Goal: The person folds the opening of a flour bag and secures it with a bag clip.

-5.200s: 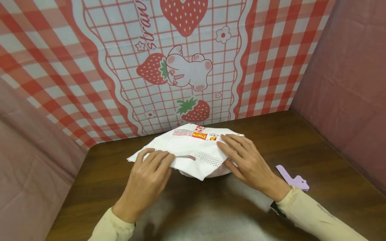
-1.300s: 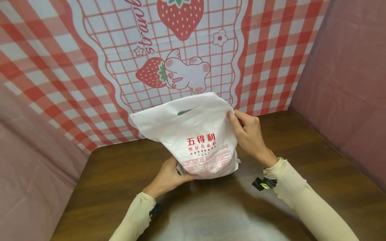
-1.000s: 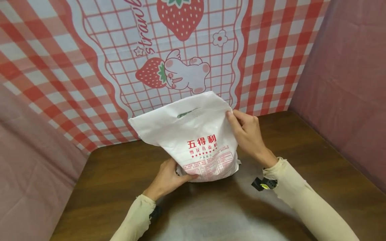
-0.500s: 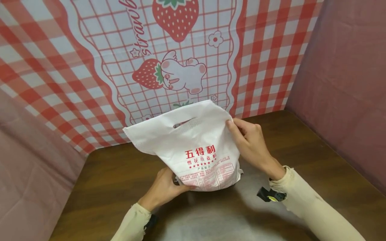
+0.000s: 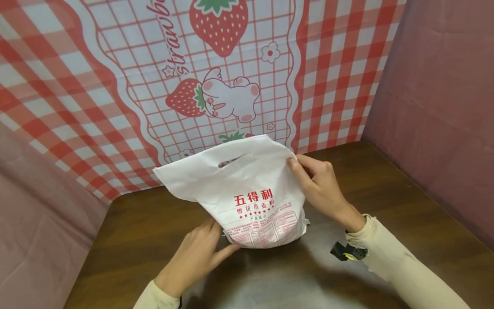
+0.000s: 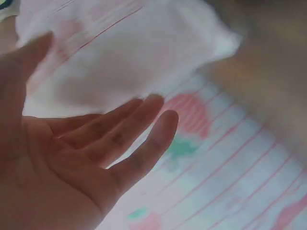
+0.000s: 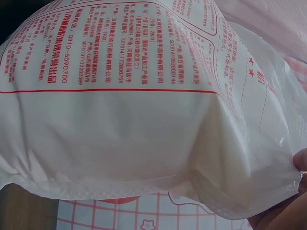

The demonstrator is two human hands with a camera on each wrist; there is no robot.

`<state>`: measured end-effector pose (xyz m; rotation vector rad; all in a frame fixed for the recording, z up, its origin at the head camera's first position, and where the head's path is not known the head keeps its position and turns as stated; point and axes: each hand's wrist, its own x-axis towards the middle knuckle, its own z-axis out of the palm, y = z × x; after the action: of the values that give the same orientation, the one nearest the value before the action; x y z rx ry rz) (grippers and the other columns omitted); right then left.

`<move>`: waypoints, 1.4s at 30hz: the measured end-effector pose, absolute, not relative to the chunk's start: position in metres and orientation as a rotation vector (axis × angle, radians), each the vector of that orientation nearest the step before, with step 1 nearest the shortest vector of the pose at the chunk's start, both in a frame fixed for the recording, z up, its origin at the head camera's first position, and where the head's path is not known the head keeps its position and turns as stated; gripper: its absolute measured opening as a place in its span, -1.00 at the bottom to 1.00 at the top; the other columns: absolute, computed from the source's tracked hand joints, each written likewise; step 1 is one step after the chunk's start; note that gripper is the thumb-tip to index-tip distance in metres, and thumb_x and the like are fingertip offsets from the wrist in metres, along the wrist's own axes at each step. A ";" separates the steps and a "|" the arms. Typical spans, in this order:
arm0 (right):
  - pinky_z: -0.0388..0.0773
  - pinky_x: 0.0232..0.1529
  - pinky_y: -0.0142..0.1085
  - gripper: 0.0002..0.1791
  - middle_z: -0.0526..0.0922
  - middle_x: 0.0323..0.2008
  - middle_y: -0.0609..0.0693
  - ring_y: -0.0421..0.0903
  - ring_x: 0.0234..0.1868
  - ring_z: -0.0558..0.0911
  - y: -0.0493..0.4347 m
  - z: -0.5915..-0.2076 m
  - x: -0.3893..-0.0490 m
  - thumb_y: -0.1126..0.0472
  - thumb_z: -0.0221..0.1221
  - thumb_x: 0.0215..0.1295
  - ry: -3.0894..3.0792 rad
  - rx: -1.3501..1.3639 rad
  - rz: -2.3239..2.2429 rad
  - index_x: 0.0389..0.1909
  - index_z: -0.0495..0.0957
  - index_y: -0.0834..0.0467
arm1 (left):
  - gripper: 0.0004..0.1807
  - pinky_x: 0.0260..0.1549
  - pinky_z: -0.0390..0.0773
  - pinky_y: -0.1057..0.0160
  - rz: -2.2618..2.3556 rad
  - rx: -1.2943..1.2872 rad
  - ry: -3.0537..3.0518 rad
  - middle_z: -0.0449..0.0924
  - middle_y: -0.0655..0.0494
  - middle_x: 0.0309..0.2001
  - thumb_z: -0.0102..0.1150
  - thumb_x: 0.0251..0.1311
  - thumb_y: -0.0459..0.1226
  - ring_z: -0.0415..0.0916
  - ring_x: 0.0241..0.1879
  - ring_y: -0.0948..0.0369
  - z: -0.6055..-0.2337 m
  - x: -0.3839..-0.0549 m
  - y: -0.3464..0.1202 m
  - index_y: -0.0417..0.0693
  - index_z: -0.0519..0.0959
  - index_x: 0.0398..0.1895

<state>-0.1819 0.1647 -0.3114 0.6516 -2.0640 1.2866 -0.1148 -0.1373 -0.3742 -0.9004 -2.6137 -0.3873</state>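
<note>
A white flour bag (image 5: 254, 201) with red Chinese lettering and a slot handle stands upright on the table, leaning slightly. My right hand (image 5: 320, 184) pinches its upper right edge between thumb and fingers; a bit of those fingers shows at the right of the right wrist view. At the lower left side of the bag is my left hand (image 5: 197, 253), its thumb tip near the bottom edge. Some left fingertips are hidden behind the bag. In the left wrist view the left hand (image 6: 96, 158) is spread with relaxed fingers, and the flour bag (image 6: 120, 62) lies just beyond them.
A dark brown wooden table (image 5: 127, 240) lies under the bag. Behind it hangs a strawberry-print checked cloth (image 5: 332, 77). Pink cloth hangs at both sides, including a right-hand curtain (image 5: 432, 107).
The bag went from lying flat to upright and has since sunk slightly in view. My left hand has loosened from its lower side. The lilac item at right earlier is out of sight.
</note>
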 end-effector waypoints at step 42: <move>0.48 -0.49 -0.45 -0.85 0.69 -0.40 -0.11 -0.23 -0.50 0.55 0.172 -0.323 -0.183 0.33 0.17 0.39 -2.096 0.770 1.282 -0.19 0.70 0.09 | -0.70 -0.28 0.42 0.02 -0.340 -0.879 -2.095 0.66 -0.17 -0.14 0.19 0.34 -0.31 0.59 -0.16 -0.08 -0.237 -0.153 -0.125 -0.31 0.56 0.05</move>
<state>-0.1830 0.1723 -0.3233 0.7698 -2.0955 1.2816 -0.1526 -0.1248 -0.2374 -0.8791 -2.0948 -0.3400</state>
